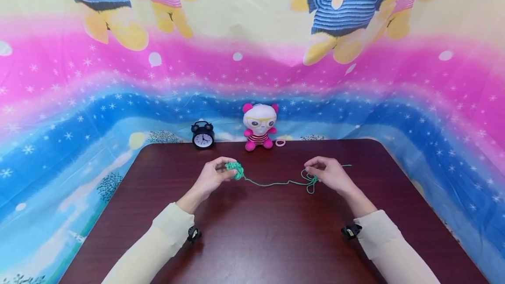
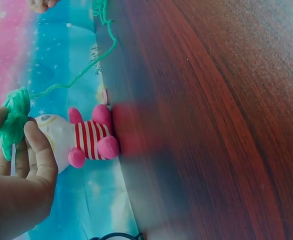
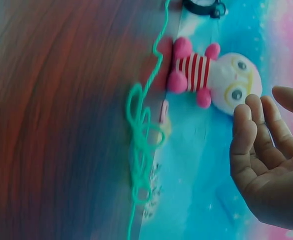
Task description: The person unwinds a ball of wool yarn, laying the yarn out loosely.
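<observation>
My left hand [image 1: 213, 176] pinches a small bundled ball of green yarn [image 1: 235, 170] between thumb and fingers; the left wrist view shows the ball [image 2: 15, 116] raised above the table. From it a single strand [image 1: 268, 185] runs right to several loose loops of the same yarn [image 1: 311, 182]. My right hand [image 1: 327, 173] is over these loops. In the right wrist view the right hand [image 3: 271, 160] has its fingers loosely bent, thumb apart, nothing between them, and the loops [image 3: 141, 145] lie apart from it. A yarn tail [image 1: 346, 165] shows beyond the right hand.
At the back edge of the dark wooden table [image 1: 260, 236] stand a black alarm clock [image 1: 203, 136] and a pink-and-white plush toy [image 1: 260, 127] with a striped body. A small pink ring [image 1: 280, 143] lies beside the toy. A patterned cloth [image 1: 236, 73] surrounds the table.
</observation>
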{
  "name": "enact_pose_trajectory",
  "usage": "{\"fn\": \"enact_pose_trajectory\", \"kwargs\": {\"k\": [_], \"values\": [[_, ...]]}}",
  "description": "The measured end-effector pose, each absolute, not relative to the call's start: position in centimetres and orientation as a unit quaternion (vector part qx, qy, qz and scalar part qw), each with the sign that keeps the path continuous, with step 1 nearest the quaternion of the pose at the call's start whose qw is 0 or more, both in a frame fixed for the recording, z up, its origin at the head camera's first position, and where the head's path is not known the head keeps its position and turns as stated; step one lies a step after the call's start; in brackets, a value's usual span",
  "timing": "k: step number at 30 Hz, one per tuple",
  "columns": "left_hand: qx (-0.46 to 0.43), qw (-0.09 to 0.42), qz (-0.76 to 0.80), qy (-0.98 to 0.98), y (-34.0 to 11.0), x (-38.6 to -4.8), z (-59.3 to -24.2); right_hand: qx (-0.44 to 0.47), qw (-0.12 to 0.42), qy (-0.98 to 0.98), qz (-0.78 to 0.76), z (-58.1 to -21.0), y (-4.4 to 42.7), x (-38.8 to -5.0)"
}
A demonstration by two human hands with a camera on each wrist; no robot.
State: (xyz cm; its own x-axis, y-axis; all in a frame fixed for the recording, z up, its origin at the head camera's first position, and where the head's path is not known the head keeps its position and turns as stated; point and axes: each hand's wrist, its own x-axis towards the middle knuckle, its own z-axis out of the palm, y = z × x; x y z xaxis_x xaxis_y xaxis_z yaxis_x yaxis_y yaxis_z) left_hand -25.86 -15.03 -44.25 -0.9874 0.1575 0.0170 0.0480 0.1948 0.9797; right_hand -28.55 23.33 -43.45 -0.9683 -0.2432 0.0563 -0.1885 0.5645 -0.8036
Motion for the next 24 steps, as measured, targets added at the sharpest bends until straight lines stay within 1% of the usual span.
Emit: {"fn": "enact_pose_trajectory", "kwargs": {"k": [7, 17, 24], "values": [[0.075, 0.054, 0.648, 0.756, -14.8, -25.8, -44.1, -0.156, 0.020, 0.881, -0.445, -43.4, 20.5, -28.0], [0.074, 0.062, 0.646, 0.757, -14.3, -25.6, -43.8, -0.189, 0.037, 0.871, -0.452, -43.7, 17.2, -27.7], [0.091, 0.067, 0.642, 0.758, -14.2, -25.6, -43.8, -0.200, 0.046, 0.871, -0.446, -43.6, 15.3, -27.4]]}}
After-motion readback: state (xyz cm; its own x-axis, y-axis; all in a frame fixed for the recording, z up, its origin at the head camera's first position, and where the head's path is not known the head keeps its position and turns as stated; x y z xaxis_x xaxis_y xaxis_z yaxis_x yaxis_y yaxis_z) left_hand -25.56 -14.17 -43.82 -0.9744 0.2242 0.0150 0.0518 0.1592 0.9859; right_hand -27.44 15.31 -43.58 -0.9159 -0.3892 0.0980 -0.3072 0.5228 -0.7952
